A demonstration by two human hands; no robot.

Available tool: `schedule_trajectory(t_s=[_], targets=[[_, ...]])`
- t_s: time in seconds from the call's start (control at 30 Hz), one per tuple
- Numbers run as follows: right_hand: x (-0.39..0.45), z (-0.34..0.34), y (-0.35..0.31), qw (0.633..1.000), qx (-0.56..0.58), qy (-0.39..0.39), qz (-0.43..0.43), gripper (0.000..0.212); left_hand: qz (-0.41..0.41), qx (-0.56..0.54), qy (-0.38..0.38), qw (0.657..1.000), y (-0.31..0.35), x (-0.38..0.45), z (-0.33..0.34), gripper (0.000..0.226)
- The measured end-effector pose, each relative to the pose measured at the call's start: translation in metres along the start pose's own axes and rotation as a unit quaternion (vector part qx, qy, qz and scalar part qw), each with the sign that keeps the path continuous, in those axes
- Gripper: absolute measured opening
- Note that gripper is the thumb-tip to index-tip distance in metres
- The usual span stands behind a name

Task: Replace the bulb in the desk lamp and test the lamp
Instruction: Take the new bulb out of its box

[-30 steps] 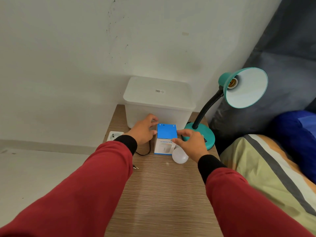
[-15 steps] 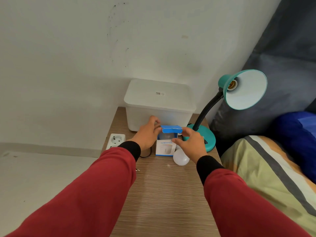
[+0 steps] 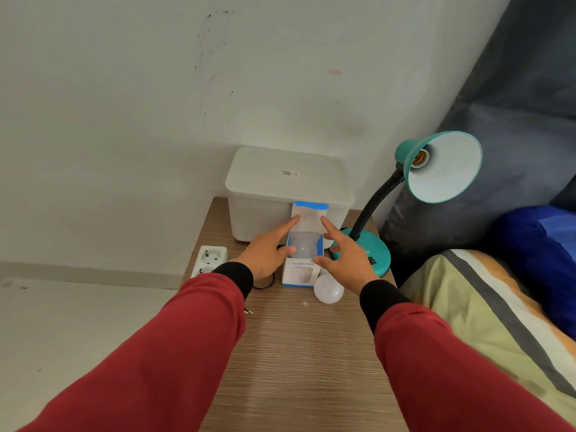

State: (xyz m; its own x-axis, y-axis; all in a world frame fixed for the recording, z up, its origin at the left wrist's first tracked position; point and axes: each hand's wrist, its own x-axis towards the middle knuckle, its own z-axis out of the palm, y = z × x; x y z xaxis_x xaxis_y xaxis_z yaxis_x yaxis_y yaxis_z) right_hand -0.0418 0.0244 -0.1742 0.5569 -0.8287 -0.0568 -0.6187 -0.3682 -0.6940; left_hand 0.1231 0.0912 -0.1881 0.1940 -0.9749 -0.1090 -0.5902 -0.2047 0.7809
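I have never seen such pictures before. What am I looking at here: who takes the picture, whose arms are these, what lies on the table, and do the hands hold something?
There is no machine here. A person wears a camera on the head, so the picture looks forward and down at that person's own two arms in red sleeves.

On the wooden table stands a small box with its lid flap open; something round and white shows inside. The left hand and the right hand lie at the two sides of the box, fingers straight, touching it. They grip nothing.

A white bulb lies loose on the table in front of the box. To the right stands a green desk lamp; its socket is empty. Behind the box is a white plastic container, and at the left a power strip.
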Motion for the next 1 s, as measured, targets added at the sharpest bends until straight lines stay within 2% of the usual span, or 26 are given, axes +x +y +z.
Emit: schedule_trajectory(t_s=[0.13,0.27,0.37,0.67,0.83,1.0], targets=[[0.003,0.002,0.003,0.999,-0.048,-0.004,0.004,0.063,-0.008,0.009,-0.036,0.999,-0.002,0.002,-0.004,0.074],[0.008,0.006,0.004,0.995,-0.097,0.031,-0.003,0.05,-0.006,0.006,-0.049,0.999,-0.004,0.001,-0.007,0.081],[0.014,0.01,-0.002,0.986,-0.159,0.043,-0.03,0.05,-0.004,0.011,-0.056,0.998,-0.002,0.002,-0.008,0.084],[0.038,0.006,-0.022,0.953,-0.296,-0.058,-0.005,0.062,-0.004,0.025,-0.067,0.997,-0.005,0.006,-0.01,0.089],[0.041,0.011,-0.023,0.951,-0.305,-0.057,-0.011,0.06,-0.001,0.038,-0.066,0.997,-0.005,0.007,-0.01,0.087],[0.034,0.011,-0.02,0.972,-0.227,-0.051,-0.007,0.057,-0.006,0.037,-0.062,0.997,-0.006,0.006,-0.009,0.086]])
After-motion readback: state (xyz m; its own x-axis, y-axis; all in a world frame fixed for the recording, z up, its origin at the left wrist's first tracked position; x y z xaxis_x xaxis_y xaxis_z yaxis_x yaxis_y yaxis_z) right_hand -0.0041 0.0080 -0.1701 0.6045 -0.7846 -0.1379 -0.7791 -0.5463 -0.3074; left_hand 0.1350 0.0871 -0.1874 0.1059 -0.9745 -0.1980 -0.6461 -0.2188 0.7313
